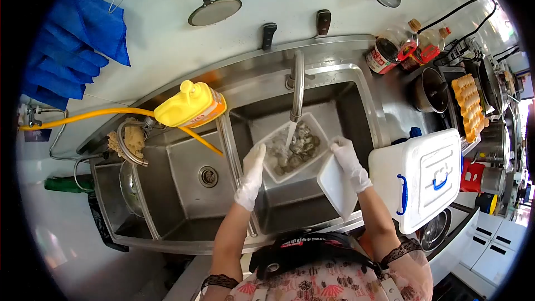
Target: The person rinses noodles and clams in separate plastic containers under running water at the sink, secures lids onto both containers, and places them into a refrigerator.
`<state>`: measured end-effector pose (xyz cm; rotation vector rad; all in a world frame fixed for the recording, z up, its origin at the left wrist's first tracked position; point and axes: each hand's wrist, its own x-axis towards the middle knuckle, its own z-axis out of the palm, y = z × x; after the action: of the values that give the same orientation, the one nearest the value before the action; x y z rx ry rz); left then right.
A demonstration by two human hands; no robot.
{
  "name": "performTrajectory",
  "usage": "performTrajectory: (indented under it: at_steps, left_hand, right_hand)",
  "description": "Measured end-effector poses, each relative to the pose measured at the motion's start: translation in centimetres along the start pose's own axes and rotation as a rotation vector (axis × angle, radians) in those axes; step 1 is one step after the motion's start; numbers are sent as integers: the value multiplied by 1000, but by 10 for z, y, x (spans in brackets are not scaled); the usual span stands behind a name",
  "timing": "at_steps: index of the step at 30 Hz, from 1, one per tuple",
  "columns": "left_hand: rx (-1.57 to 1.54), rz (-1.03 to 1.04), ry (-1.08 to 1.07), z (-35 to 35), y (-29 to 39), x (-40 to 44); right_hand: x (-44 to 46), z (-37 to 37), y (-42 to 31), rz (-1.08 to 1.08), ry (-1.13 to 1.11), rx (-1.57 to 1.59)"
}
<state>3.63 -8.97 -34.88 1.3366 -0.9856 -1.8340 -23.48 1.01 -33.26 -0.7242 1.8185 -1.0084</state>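
Note:
A white rectangular plastic container (282,178) sits in the right sink basin. It holds many greyish, rounded pieces, possibly shellfish (304,144), in water. A stream from the curved metal faucet (298,86) falls into it. My left hand (252,171), in a white glove, is at the container's left rim with its fingers closed over that edge. My right hand (349,163), also gloved, grips the upper edge of a second white plastic piece (337,187), a tray or lid, which is tilted at the container's right. The fingertips behind these edges are partly hidden.
A yellow jug (189,108) stands on the divider near a yellow hose (106,111). A lidded white storage box (415,181) is right of the sink. Bottles (390,50) and a pot (428,92) stand behind it. Two knife handles (268,34) show at the sink's back.

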Motion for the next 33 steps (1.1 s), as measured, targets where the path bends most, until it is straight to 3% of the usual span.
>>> performTrajectory:
  at_steps: [2, 5, 8, 10, 12, 14, 17, 20, 24, 29, 32, 33]
  left_hand:
    - [-28, -141, 0, -6, 14, -10]
    - [-246, -77, -149, 4, 41, 4]
    - [-7, -80, -47, 2, 8, 45]
    - [88, -39, -27, 7, -9, 46]
    - [-13, -138, -1, 13, 5, 28]
    - [-230, -166, -153, 5, 15, 31]
    - [-75, -116, -87, 11, -3, 50]
    - [225, -73, -48, 19, -11, 41]
    - [-115, -193, -116, 4, -11, 51]
    - [63, -81, -87, 9, -28, 43]
    - [-70, -145, -60, -4, -14, 37]
    - [-94, -107, -4, 4, -3, 32]
  right_hand:
    - [-15, 5, -1, -91, -19, 18]
    - [-8, 11, -21, -51, -7, -31]
    - [9, 2, -26, -188, 134, -79]
    - [9, -10, -13, -148, 107, -73]
    - [-2, -11, -4, -161, 60, -6]
    - [-8, -5, -13, -154, 35, -69]
    - [12, -4, -22, -213, 175, -91]
    - [5, -21, -21, -46, 138, -70]
    - [-8, -10, -4, -169, 110, -101]
    - [4, -17, -7, -105, 137, -44]
    - [-6, -7, -3, -168, 74, -111]
    - [-9, -3, -14, -92, 95, -84]
